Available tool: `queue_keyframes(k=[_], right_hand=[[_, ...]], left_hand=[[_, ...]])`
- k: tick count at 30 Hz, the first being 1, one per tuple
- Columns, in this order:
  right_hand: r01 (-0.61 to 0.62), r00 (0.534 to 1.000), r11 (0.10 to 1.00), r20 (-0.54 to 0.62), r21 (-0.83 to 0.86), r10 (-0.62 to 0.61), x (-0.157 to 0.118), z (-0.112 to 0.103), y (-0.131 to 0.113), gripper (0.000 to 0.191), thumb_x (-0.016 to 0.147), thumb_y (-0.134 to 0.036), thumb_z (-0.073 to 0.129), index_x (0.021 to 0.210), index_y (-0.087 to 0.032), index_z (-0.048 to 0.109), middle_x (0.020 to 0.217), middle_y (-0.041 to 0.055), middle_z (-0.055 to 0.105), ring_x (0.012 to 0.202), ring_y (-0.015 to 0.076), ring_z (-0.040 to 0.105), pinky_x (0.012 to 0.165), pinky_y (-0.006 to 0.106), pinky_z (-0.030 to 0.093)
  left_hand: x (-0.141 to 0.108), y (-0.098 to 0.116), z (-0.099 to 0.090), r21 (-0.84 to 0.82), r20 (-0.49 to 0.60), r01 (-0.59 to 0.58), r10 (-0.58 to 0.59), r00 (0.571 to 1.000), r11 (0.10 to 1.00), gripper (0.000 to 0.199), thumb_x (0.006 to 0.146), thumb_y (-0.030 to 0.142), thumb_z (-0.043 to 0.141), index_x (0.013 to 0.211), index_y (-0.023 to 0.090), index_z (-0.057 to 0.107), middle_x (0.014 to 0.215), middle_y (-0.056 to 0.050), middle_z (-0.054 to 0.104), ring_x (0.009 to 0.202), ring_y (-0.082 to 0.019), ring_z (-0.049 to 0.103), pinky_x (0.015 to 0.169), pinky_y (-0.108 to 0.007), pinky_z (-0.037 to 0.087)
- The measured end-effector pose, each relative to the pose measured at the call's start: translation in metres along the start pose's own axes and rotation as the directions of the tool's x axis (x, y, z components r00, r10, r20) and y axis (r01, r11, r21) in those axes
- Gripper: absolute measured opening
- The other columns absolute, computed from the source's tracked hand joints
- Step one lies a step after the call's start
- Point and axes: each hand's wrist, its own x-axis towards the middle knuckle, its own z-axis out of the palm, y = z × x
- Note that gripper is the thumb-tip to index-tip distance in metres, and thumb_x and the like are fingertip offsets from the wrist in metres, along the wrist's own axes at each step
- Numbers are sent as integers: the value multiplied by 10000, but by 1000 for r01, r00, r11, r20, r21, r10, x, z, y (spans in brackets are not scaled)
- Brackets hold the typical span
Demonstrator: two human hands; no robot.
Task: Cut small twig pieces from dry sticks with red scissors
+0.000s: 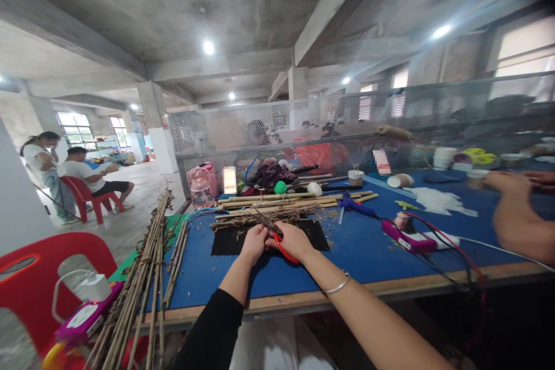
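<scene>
Bench (203, 286), blue top. Both hands meet over a black mat (224, 243) near the front edge. Right hand (295, 241) gripping scissors (278, 237) – red handles, blades pointing away and a little left, toward the twigs. Left hand (254, 243) just beside the blades, fingers curled in; whether they pinch a piece, cannot tell – too small at this range. Blade gap likewise unclear.

Rough brown twigs (232, 221) lie across the far part of the mat, just beyond the hands. Smoother poles (255, 203) behind them, roughly parallel. Bits of debris scattered on the blue top around the mat. To the left, a long bundle of stalks (150, 263) slants over the bench's end and juts past the front edge; a few loose stalks (177, 266) beside it. Off to the right, what looks like a glue gun (359, 206), lying well apart from both hands.

Step in hand, by my reading: close snipping or trimming at the twigs, with the left hand steadying. A clean cut from here would call for the left fingers clear of the blades, the piece held firm, and the right hand squeezing the handles.
</scene>
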Motion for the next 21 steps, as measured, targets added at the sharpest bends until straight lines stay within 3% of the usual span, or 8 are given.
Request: queue_keyframes(k=[4,13,21], right_hand=[[-23,1000,999,2,-28,23,-1,-3,-2,439,736,-613,503,963,-242,559,929,46,657,851,211,612,651,260,376],[-59,998,995,19,-75,61,-1,-4,-2,480,731,-656,470,968,-254,579,873,50,672,811,217,626,638,259,376],[38,998,998,-57,-51,-41,1,3,2,506,705,-643,519,976,-216,549,943,66,636,901,211,584,712,271,394]], left_hand=[[-1,1,-1,45,11,-3,3,1000,999,265,715,398,563,763,138,557,619,5,569,389,-41,396,358,-168,270],[0,2,-2,36,-25,-4,5,1000,999,284,683,411,606,738,135,568,599,15,551,386,-32,382,352,-159,274],[5,-3,-3,-77,-97,9,-16,995,997,266,625,363,667,740,133,604,612,1,591,436,-60,454,419,-178,364]])
